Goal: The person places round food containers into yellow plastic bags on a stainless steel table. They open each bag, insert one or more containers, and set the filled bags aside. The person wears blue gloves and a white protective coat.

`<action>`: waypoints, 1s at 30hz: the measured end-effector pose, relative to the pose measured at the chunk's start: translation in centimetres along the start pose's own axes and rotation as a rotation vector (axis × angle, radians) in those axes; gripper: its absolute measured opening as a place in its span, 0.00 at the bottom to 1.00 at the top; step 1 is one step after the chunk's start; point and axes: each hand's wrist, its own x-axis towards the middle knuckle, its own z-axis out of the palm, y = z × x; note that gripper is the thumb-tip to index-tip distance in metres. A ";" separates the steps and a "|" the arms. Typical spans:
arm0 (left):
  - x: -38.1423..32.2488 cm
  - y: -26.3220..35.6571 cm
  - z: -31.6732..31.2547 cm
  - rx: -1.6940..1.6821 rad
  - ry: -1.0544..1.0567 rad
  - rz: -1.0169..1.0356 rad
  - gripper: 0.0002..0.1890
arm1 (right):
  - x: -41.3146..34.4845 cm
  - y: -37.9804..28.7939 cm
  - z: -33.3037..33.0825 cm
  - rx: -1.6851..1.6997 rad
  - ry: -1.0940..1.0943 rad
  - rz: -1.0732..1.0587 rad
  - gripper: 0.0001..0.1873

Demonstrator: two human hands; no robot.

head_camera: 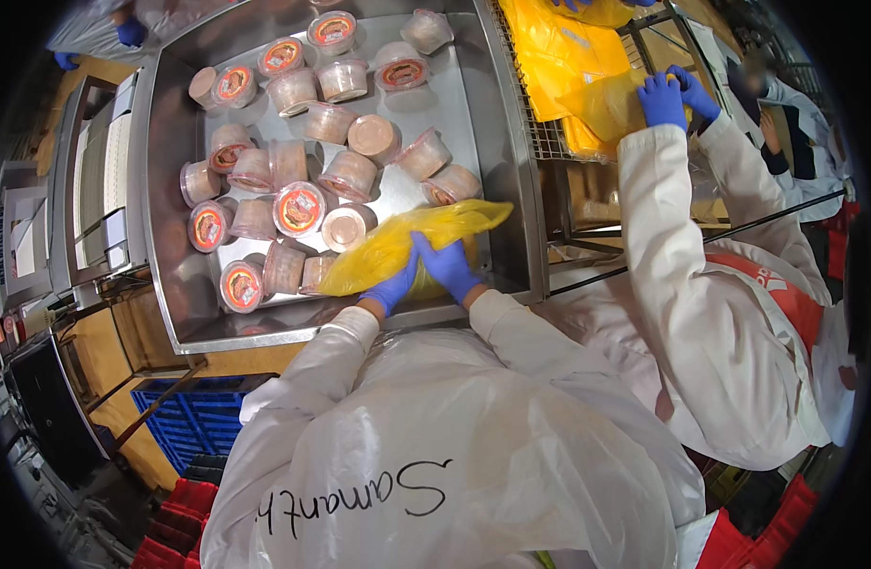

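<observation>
A yellow plastic bag point(378, 254) lies across both my blue-gloved hands at the near edge of a stainless steel tray point(521, 213). My left hand point(395, 283) holds the bag's near side, its fingers partly under the plastic. Against the bag's right part, my right hand point(446, 264) grips the film with its thumb side towards the left hand. Whether anything is inside the bag cannot be told. Beyond the bag, several round clear plastic tubs with pinkish-brown contents are scattered in the tray; one tub point(299, 209) shows a red and orange label, another point(347, 227) lies just left of the bag.
At the right, a co-worker's blue-gloved hands point(667, 99) hold a yellow bag over a wire rack point(542, 135) with stacked yellow bags point(571, 57). Another person's gloved hand point(131, 33) shows at upper left. A blue plastic crate point(193, 419) stands below left, with red crates point(176, 526) nearby.
</observation>
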 end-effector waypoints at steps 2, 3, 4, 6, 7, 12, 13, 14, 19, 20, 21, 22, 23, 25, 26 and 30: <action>0.6 0.0 0.3 -0.003 -0.044 -0.064 0.25 | 0.0 -1.3 0.6 0.026 0.099 0.064 0.14; 0.9 -1.2 1.4 -0.158 0.011 -0.040 0.25 | 0.0 -1.7 0.6 -0.014 0.087 0.051 0.13; 1.0 -3.2 3.4 -0.315 0.070 -0.015 0.25 | 0.2 -2.1 0.6 -0.055 0.072 0.035 0.13; 1.1 -3.9 4.1 -0.521 0.098 -0.022 0.25 | 0.3 -2.0 0.6 -0.133 0.066 0.038 0.12; 1.2 -2.6 3.0 -0.572 0.067 -0.054 0.25 | 0.4 -1.8 0.6 -0.170 0.072 0.057 0.12; 1.7 -0.2 0.7 0.047 -0.006 0.013 0.24 | 0.6 -1.9 0.7 -0.108 0.103 0.166 0.12; 1.6 0.9 -0.2 0.002 0.017 0.013 0.24 | 0.8 -2.2 0.5 -0.013 0.104 0.252 0.13; 1.6 1.8 -1.2 -0.043 0.039 0.013 0.24 | 0.9 -2.5 0.4 0.081 0.103 0.338 0.14; 1.8 4.1 -5.4 -1.038 0.061 -0.268 0.29 | 0.3 -1.6 -0.3 0.196 0.040 0.139 0.18; 1.9 4.7 -6.0 -1.256 0.042 -0.308 0.29 | 0.2 -1.9 -0.4 0.195 0.000 0.155 0.18; 1.9 5.6 -6.8 -1.473 0.020 -0.347 0.29 | 0.2 -1.9 -0.3 0.220 0.000 0.084 0.19; 2.1 6.7 -6.9 -1.571 0.110 -0.466 0.26 | 0.3 -1.8 -0.1 0.246 0.000 0.013 0.19; 2.6 6.0 -6.4 -1.695 0.107 -0.430 0.23 | 0.4 -1.8 0.1 0.271 0.001 -0.058 0.19; 3.3 2.8 -4.1 -1.891 0.144 -0.384 0.18 | 0.4 -1.5 0.7 0.335 0.076 -0.048 0.20; 3.5 1.5 -3.2 -1.958 0.173 -0.374 0.15 | 0.5 -1.4 0.8 0.368 0.114 -0.042 0.20; 4.1 -0.8 -1.3 -1.856 0.415 -0.543 0.08 | 0.3 -2.8 -0.2 0.174 -0.184 0.253 0.20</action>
